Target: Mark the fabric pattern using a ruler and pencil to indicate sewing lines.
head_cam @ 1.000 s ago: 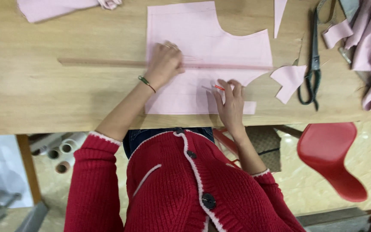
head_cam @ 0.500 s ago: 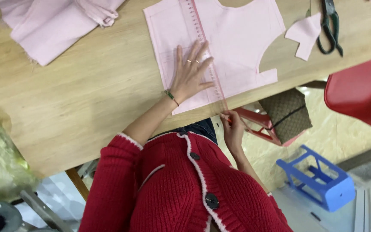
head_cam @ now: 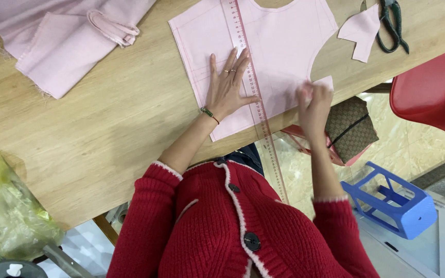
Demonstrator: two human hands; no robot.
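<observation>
A pale pink cut fabric panel (head_cam: pixel 279 46), shaped with a neckline and armhole curves, was laid flat on the wooden table (head_cam: pixel 104 123), its lower corner reaching the table's near edge. Across it a long transparent pink ruler (head_cam: pixel 256 103) was placed lengthwise, its near end jutting out past the table edge above the red cardigan (head_cam: pixel 232 226). The left hand (head_cam: pixel 227 87) was spread flat, fingers released and splayed, pressed on the panel just beside the ruler, with the fingertips touching the ruler's edge; two rings and a beaded bracelet (head_cam: pixel 209 114) were worn on it. The right hand (head_cam: pixel 314 103) was blurred at the panel's lower right corner, near the table edge; whether anything was pinched in it could not be told. Folded pink cloth (head_cam: pixel 63 46) was lying at the upper left, a small pink offcut (head_cam: pixel 360 32) and green-handled scissors (head_cam: pixel 389 25) at the upper right. A red chair (head_cam: pixel 428 98), a patterned brown bag (head_cam: pixel 351 128) and a blue plastic stool (head_cam: pixel 392 198) were seen on the floor
</observation>
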